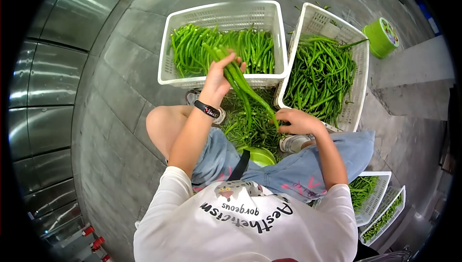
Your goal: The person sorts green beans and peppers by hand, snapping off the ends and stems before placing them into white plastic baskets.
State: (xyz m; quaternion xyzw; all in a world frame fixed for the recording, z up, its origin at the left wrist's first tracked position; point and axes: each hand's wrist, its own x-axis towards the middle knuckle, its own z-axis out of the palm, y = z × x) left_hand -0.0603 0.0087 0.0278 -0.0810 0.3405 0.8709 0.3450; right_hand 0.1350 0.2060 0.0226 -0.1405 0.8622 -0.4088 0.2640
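My left hand [222, 75] is closed round a small bunch of long green chili peppers [239, 80], held aslant over the near rim of a white crate [221, 80]. Neatly laid green peppers fill that crate in rows. The lower end of one held pepper reaches my right hand [299, 121], whose fingers are pinched at its tip. Beside the right hand stands a second white crate [362, 89] with a tangled heap of green peppers [320, 76]. Green stems and scraps [250, 129] lie on the floor between my feet.
A green stool [257, 156] is under me. A green tub [381, 38] stands beyond the right crate. Two white baskets [378, 206] with green vegetables sit at lower right. Metal cabinets [53, 79] line the left side, and a pale block [414, 79] stands at right.
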